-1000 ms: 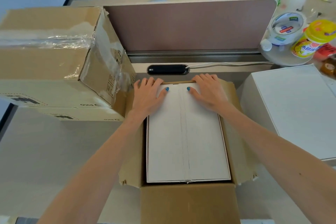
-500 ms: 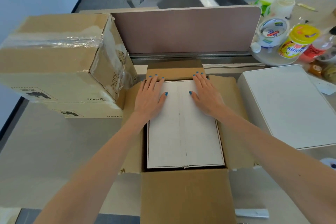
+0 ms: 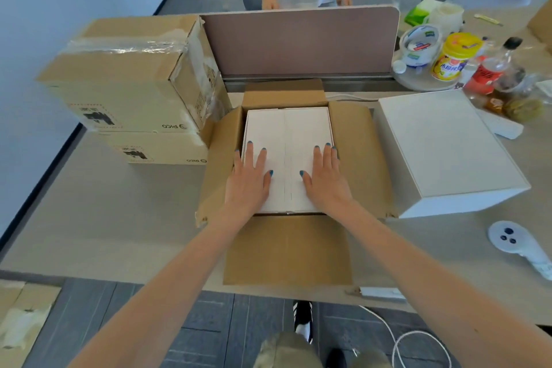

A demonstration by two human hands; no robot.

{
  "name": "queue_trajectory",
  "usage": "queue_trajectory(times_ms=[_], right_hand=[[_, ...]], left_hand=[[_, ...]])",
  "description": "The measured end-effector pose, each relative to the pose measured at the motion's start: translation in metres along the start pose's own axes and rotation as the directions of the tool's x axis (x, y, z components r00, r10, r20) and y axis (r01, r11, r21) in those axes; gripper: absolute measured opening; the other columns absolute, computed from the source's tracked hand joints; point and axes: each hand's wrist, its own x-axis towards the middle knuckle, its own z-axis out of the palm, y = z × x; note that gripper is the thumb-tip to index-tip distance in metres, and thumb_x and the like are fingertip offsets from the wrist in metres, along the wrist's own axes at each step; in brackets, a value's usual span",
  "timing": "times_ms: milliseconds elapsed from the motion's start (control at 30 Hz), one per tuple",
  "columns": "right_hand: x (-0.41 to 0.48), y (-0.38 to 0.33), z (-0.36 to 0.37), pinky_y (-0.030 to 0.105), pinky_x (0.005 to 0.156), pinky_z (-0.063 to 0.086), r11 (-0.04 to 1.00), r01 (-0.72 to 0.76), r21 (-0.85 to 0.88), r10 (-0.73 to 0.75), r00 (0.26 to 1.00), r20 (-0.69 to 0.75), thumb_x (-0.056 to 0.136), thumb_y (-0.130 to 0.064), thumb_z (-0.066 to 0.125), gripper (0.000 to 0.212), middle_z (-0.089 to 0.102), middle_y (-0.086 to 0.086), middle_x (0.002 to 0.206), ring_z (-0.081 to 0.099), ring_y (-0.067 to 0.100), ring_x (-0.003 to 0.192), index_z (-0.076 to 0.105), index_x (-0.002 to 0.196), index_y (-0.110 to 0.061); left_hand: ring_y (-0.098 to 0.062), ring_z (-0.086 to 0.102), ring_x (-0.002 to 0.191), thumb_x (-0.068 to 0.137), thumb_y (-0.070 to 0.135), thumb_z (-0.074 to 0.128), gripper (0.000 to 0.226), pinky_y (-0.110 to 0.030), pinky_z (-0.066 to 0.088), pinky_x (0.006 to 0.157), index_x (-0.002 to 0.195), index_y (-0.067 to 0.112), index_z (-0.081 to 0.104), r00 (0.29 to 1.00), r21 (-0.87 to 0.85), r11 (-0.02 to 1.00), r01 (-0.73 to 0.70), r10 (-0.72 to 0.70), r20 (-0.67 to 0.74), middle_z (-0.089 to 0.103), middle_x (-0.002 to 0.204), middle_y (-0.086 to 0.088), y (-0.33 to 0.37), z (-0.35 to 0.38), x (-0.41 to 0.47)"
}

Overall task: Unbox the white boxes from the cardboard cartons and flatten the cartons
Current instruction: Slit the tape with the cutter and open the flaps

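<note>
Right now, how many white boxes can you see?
2. One white box sits inside the open carton under both hands; another white box rests on the desk to its right. Sealed cartons may hide more.

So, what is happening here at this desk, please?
A person is unpacking an open cardboard carton on the desk. Its flaps are folded out, and a white box sits inside. The left hand and the right hand lie flat on top of that box, not gripping it. Another white box already stands out on the right. Two taped cartons are stacked on the left, not yet opened.
</note>
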Motion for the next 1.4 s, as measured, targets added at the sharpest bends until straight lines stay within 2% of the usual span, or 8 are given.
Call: queue_trajectory(times_ms=[233, 400, 633, 733, 933, 1133, 1267, 1400], right_hand=[[-0.043, -0.011, 0.006, 0.039, 0.121, 0.007, 0.99, -0.094, 0.109, 0.091, 0.995, 0.027, 0.102, -0.04, 0.034, 0.074, -0.007, 0.022, 0.159, -0.004, 0.034, 0.148, -0.003, 0.151, 0.001], [-0.043, -0.015, -0.005, 0.039, 0.12, 0.013, 0.912, -0.166, 0.374, 0.164, 0.986, 0.038, 0.094, -0.035, 0.052, 0.081, 0.006, 0.019, 0.159, 0.005, 0.029, 0.148, 0.007, 0.149, 0.004], [-0.029, -0.025, -0.023, 0.044, 0.1, 0.04, 0.816, -0.299, 0.494, 0.322, 0.946, 0.04, 0.079, -0.017, 0.06, 0.063, 0.045, 0.013, 0.127, 0.042, 0.029, 0.119, 0.031, 0.131, 0.003], [-0.023, -0.029, -0.024, 0.047, 0.097, 0.042, 0.776, -0.34, 0.531, 0.371, 0.927, 0.053, 0.077, -0.014, 0.058, 0.055, 0.048, 0.013, 0.119, 0.046, 0.032, 0.113, 0.035, 0.124, 0.001], [-0.018, -0.027, -0.034, 0.031, 0.081, 0.036, 0.678, -0.368, 0.637, 0.419, 0.905, 0.076, 0.086, -0.015, 0.057, 0.053, 0.053, 0.011, 0.125, 0.051, 0.029, 0.103, 0.036, 0.133, -0.002], [-0.018, -0.022, -0.03, 0.031, 0.069, 0.038, 0.698, -0.362, 0.618, 0.401, 0.912, 0.082, 0.086, -0.013, 0.052, 0.059, 0.053, 0.003, 0.097, 0.052, 0.021, 0.08, 0.029, 0.139, -0.007], [-0.014, -0.026, -0.024, 0.032, 0.071, 0.037, 0.763, -0.352, 0.543, 0.372, 0.925, 0.078, 0.084, -0.013, 0.053, 0.059, 0.051, 0.014, 0.125, 0.053, 0.032, 0.107, 0.027, 0.136, -0.002], [-0.011, -0.023, -0.023, 0.035, 0.071, 0.042, 0.72, -0.394, 0.571, 0.397, 0.909, 0.127, 0.086, -0.01, 0.051, 0.064, 0.05, 0.009, 0.109, 0.052, 0.027, 0.092, 0.019, 0.142, -0.002]], left_hand=[[-0.038, 0.018, 0.146, 0.106, 0.035, 0.034, 0.054, -0.043, 0.047, 0.098, 0.155, 0.019, 0.019, 0.999, -0.038, 0.999, 0.038, -0.038, -0.015, 0.005, 0.164, -0.014, 0.006, 0.0, -0.052], [-0.033, 0.026, 0.142, 0.106, 0.033, 0.035, 0.053, -0.041, 0.046, 0.099, 0.154, 0.017, 0.021, 0.999, -0.066, 0.997, 0.036, -0.036, -0.001, 0.011, 0.163, -0.016, 0.004, 0.005, -0.07], [-0.034, 0.042, 0.128, 0.106, 0.031, 0.034, 0.053, -0.04, 0.042, 0.1, 0.154, 0.015, 0.019, 0.998, -0.168, 0.984, 0.061, -0.057, 0.027, 0.03, 0.154, -0.018, 0.0, -0.001, -0.054], [-0.034, 0.046, 0.124, 0.106, 0.029, 0.035, 0.051, -0.041, 0.047, 0.094, 0.153, 0.014, 0.021, 0.996, -0.22, 0.972, 0.087, -0.08, 0.037, 0.033, 0.15, -0.021, -0.002, -0.005, -0.047], [-0.032, 0.048, 0.125, 0.105, 0.022, 0.039, 0.049, -0.037, 0.046, 0.091, 0.15, 0.011, 0.024, 0.993, -0.315, 0.942, 0.115, -0.101, 0.061, 0.036, 0.148, -0.017, -0.007, -0.012, -0.042], [-0.033, 0.053, 0.108, 0.102, 0.023, 0.043, 0.049, -0.032, 0.04, 0.075, 0.146, 0.009, 0.025, 0.986, -0.211, 0.965, 0.156, -0.139, 0.092, 0.047, 0.127, -0.019, 0.002, -0.016, -0.033], [-0.033, 0.054, 0.106, 0.101, 0.044, 0.045, 0.061, -0.033, 0.045, 0.075, 0.147, 0.012, 0.021, 0.966, -0.054, 0.978, 0.201, -0.188, 0.18, 0.046, 0.123, -0.022, 0.01, -0.02, -0.021], [-0.031, 0.055, 0.11, 0.097, 0.055, 0.048, 0.073, -0.032, 0.042, 0.07, 0.147, 0.009, 0.022, 0.953, -0.013, 0.981, 0.196, -0.187, 0.24, 0.049, 0.127, -0.023, 0.01, -0.023, -0.005]])
